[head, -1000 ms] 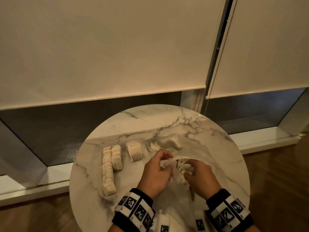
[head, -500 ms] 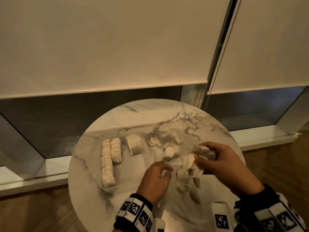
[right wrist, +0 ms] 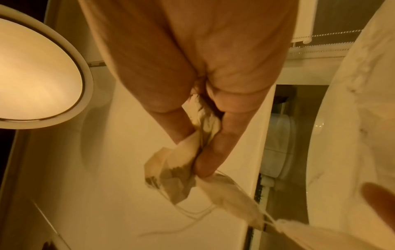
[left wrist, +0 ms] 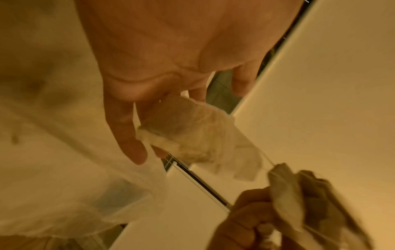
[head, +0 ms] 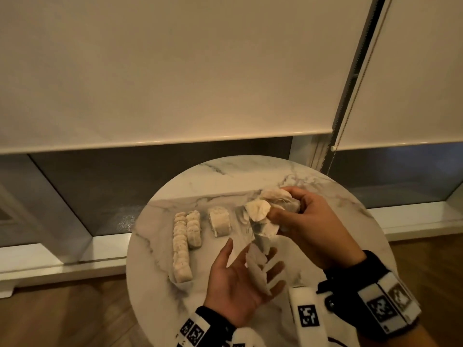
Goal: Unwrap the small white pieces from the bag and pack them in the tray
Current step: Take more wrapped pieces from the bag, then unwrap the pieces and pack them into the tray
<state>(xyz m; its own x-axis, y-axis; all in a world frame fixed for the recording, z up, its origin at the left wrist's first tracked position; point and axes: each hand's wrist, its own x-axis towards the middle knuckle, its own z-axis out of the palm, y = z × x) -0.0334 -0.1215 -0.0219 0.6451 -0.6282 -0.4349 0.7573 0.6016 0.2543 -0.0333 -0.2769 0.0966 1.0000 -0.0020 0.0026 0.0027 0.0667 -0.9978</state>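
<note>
Right hand (head: 308, 221) higher — no legible writing.

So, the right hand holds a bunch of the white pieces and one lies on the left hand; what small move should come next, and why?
Probably draw the left hand slowly away from the right hand. One white piece lies on its open fingers, yet a thin thread seems to tie it to the bunch the right hand grips, so it is likely not free for the rows yet.

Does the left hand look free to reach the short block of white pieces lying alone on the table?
Probably not yet: nothing blocks the way to the short block, but the left hand, palm up, already carries a white piece across its fingers.
</note>
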